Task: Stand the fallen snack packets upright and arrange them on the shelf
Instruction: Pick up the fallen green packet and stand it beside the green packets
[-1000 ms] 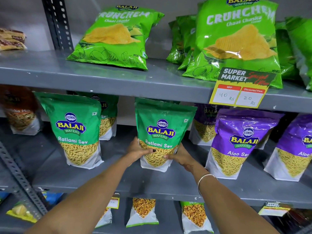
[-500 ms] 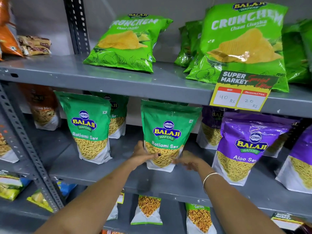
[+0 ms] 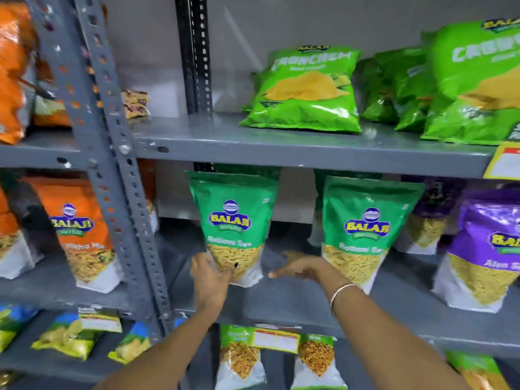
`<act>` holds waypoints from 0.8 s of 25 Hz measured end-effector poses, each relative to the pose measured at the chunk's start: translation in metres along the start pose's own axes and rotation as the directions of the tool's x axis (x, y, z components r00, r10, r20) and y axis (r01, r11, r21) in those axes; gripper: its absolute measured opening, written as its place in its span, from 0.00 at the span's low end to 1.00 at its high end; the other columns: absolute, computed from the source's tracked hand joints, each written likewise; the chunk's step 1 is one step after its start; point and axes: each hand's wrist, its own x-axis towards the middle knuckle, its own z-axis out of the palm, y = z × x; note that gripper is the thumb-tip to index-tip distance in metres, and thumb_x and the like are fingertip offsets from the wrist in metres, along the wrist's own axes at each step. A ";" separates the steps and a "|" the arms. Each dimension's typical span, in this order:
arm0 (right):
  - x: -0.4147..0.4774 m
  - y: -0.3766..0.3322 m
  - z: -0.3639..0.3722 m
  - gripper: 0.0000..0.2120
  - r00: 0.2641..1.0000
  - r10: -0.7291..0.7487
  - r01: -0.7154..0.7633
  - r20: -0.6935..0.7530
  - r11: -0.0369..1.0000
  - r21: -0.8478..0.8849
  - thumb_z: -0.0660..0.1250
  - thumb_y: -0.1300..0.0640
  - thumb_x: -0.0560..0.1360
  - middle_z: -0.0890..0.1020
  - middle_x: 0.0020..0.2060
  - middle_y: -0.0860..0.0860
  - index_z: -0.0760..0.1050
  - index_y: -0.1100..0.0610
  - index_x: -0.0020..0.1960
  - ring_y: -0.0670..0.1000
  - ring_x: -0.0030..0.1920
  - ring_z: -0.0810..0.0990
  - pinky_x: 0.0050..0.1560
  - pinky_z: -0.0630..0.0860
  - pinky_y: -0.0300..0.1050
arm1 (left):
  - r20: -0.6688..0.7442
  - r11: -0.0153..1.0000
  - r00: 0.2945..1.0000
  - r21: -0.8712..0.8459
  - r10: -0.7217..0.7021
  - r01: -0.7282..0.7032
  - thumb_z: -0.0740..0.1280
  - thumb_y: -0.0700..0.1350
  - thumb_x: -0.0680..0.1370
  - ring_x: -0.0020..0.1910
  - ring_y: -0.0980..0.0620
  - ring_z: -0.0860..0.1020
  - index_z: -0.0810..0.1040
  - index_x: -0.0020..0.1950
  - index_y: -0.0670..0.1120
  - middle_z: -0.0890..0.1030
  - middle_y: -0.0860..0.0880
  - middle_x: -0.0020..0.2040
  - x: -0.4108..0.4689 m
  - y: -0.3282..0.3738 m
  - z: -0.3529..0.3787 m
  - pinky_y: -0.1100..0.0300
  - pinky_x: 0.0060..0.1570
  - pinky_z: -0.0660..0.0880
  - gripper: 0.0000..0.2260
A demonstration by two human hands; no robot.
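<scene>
Left hand (image 3: 209, 278) at frame centre, thumb and fingers pinching green Ratlami Sev packet (image 3: 235, 225) at its lower edge, right hand (image 3: 305, 270) beside it, fingers spread, holding nothing, grey shelf (image 3: 295, 301) beneath

Bare shelf (image 3: 284, 294) lies open between the two green Ratlami Sev packets (image 3: 235, 226) (image 3: 365, 235).

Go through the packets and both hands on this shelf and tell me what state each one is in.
Left green sev packet: upright, left hand on its lower edge.
Right green sev packet: upright, untouched.
Purple packet: upright.
Orange packet: upright.
Green chips bag: leaning back.
Left hand: touching packet.
Right hand: open, empty.
</scene>
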 end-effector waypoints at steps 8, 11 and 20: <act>0.043 -0.032 0.069 0.33 0.942 -0.008 0.200 -0.335 0.814 0.546 0.75 0.68 0.65 0.75 0.66 0.60 0.67 0.66 0.67 0.57 0.65 0.75 0.64 0.74 0.46 | 0.571 0.986 0.810 -0.008 -0.133 0.168 0.75 0.36 0.66 0.68 0.43 0.69 0.62 0.69 0.38 0.70 0.40 0.70 0.082 -0.030 -0.019 0.55 0.64 0.67 0.35; 0.037 -0.041 0.073 0.30 0.930 -0.053 0.257 -0.364 0.800 0.542 0.71 0.72 0.67 0.76 0.64 0.61 0.67 0.67 0.67 0.52 0.56 0.75 0.39 0.76 0.22 | 0.587 0.981 0.797 -0.024 -0.143 0.194 0.76 0.37 0.65 0.64 0.42 0.73 0.65 0.66 0.38 0.73 0.41 0.66 0.084 -0.033 -0.014 0.55 0.60 0.70 0.33; 0.001 -0.031 0.090 0.33 0.947 -0.043 0.210 -0.319 0.834 0.510 0.73 0.64 0.69 0.74 0.67 0.58 0.64 0.58 0.70 0.53 0.59 0.73 0.31 0.72 0.29 | 0.581 0.995 0.808 0.026 -0.096 0.099 0.78 0.43 0.63 0.62 0.45 0.76 0.67 0.65 0.43 0.77 0.43 0.65 0.043 -0.031 -0.043 0.55 0.59 0.72 0.34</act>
